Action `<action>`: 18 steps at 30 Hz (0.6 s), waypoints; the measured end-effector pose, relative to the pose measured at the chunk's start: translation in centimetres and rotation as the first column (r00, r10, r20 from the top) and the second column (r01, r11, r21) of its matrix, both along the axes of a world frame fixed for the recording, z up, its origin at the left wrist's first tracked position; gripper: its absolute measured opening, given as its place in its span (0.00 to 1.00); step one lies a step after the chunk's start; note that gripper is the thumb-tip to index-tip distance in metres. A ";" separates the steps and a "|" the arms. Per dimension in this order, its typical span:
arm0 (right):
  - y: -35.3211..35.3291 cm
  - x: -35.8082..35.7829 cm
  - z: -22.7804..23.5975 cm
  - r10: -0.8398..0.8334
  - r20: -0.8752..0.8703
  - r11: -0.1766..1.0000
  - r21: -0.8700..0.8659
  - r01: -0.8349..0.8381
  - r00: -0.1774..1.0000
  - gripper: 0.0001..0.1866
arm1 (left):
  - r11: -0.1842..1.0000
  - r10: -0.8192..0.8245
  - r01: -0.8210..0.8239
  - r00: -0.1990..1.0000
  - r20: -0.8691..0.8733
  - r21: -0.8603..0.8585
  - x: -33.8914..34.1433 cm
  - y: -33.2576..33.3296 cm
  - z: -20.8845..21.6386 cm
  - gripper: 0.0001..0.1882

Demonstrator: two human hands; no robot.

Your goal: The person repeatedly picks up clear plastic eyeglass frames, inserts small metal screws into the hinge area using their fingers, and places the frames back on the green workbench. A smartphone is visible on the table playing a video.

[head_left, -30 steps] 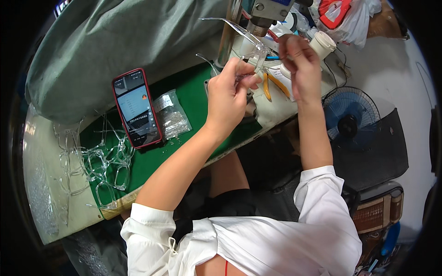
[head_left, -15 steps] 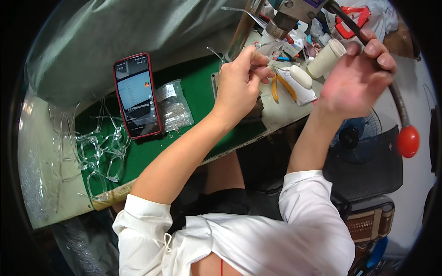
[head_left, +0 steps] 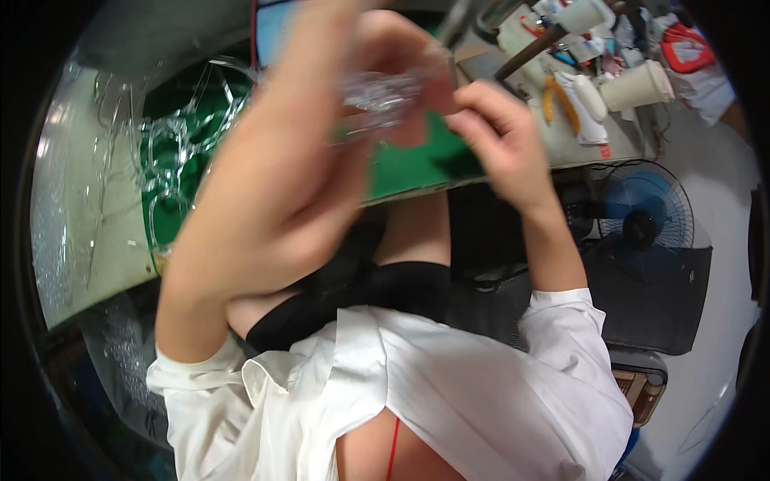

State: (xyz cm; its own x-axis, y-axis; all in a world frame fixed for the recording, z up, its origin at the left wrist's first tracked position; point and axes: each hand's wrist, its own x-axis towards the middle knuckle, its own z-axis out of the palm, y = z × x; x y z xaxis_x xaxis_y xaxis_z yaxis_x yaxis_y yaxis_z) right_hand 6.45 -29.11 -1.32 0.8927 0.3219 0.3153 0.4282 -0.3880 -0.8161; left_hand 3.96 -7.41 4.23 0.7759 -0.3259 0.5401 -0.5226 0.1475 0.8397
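Half a second ago we saw the left hand out at the metal press and the right up on its lever, the red knob in plain view. Now the left hand is in close to us, large and smeared by motion, in front of the table and its front edge. Its fingers look bent, with glittering clear plastic showing between them; we cannot tell whether they grip it or it lies behind.

The right hand has come lower, just over the front edge. Its fingers are curled in, near the end of the dark lever; we cannot tell what, if anything, they hold.

Toward the table's left end, clear spectacle frames lie tangled at the left edge of the green mat, as before. We now see only part of the phone, behind the left arm. The yellow-handled pliers lie toward the right end.
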 end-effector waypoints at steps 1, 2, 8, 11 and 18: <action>1.2 -0.3 -1.9 0.034 0.125 0.988 -0.155 -0.014 0.992 0.08 | 0.993 0.116 -0.117 0.992 0.040 0.017 -1.3 2.3 0.1 0.32; 2.0 -0.7 -3.2 0.041 0.149 0.976 -0.216 -0.008 0.988 0.09 | 0.965 0.250 -0.258 0.959 0.131 0.047 -2.2 4.6 -0.2 0.29; 4.0 -1.1 -4.6 0.093 0.185 0.946 -0.323 -0.029 0.978 0.12 | 0.430 0.798 -0.901 0.413 0.438 0.064 -4.2 13.2 -2.1 0.16; 5.1 -1.0 -4.4 0.125 0.195 0.947 -0.315 -0.059 0.973 0.12 | 0.576 0.803 -0.808 0.532 0.270 -0.121 -4.1 15.6 -3.2 0.23; 5.8 0.2 -4.3 0.124 0.187 0.947 -0.317 -0.060 0.975 0.07 | 0.938 0.128 -0.172 0.979 -0.162 -0.302 -4.8 13.6 -4.2 0.30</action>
